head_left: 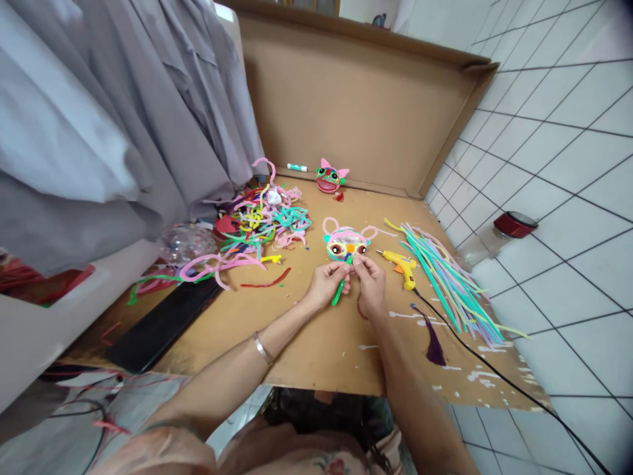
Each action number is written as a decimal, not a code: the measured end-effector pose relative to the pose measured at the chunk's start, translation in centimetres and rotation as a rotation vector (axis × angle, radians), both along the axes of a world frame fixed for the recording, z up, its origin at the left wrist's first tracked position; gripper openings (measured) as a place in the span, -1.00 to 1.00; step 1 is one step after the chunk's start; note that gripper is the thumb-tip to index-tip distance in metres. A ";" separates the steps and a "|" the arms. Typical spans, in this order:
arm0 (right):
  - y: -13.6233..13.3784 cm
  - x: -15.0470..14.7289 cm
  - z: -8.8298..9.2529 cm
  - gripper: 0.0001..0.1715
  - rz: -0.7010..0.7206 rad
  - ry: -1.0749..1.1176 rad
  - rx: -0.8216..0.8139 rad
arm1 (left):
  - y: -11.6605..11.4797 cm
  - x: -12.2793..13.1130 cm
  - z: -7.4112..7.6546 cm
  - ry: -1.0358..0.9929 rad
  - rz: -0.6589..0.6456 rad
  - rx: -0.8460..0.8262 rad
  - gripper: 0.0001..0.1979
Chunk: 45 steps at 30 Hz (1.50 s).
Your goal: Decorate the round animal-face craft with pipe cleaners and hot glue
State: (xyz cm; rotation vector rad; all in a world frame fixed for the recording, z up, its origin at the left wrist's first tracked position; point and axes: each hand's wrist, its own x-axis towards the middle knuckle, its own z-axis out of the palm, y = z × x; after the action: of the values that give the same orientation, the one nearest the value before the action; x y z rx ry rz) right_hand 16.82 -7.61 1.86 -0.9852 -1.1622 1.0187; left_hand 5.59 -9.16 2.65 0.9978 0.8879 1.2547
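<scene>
An animal-face craft point(347, 243) with pink looped ears, red-ringed black eyes and an orange nose lies on the cardboard, just beyond my fingers. My left hand point(328, 284) is closed on a green pipe cleaner point(339, 293), whose free end hangs down toward me. At the craft's lower edge, my right hand point(370, 280) pinches the upper end of the same green strip, close to a blue bit. The fingertips of both hands nearly meet there and partly hide what they grip. Right of my hands lies a yellow hot glue gun point(403, 267) with a black cord.
A bundle of pastel pipe cleaners point(448, 284) and a purple tassel point(435, 344) lie to the right. Tangled pipe cleaners point(267, 221) and a black flat case point(163, 323) are at left. A finished-looking face craft point(330, 178) and a glue stick point(297, 167) sit by the back cardboard wall.
</scene>
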 end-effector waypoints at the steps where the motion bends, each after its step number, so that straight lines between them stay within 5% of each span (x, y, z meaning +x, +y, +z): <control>1: 0.0 0.0 0.1 -0.72 -0.013 0.021 0.001 | 0.0 0.0 0.0 0.005 -0.003 0.001 -0.54; 14: -0.3 -0.2 1.0 -0.81 -0.068 0.078 -0.054 | -0.2 0.1 0.1 0.133 -0.028 0.091 -0.54; 34: -0.2 -0.3 0.9 -0.74 -0.010 0.100 -0.065 | 0.0 0.1 0.1 0.058 0.023 0.048 -0.70; 45: -0.4 -0.5 1.2 -0.83 -0.088 0.063 -0.022 | -0.2 0.0 0.2 0.090 -0.022 0.043 -0.59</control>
State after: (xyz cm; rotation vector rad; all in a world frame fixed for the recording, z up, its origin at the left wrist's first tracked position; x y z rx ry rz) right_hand 16.33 -7.98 3.05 -1.0065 -1.0492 0.9867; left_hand 5.62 -9.38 2.81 1.1019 0.9201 1.2227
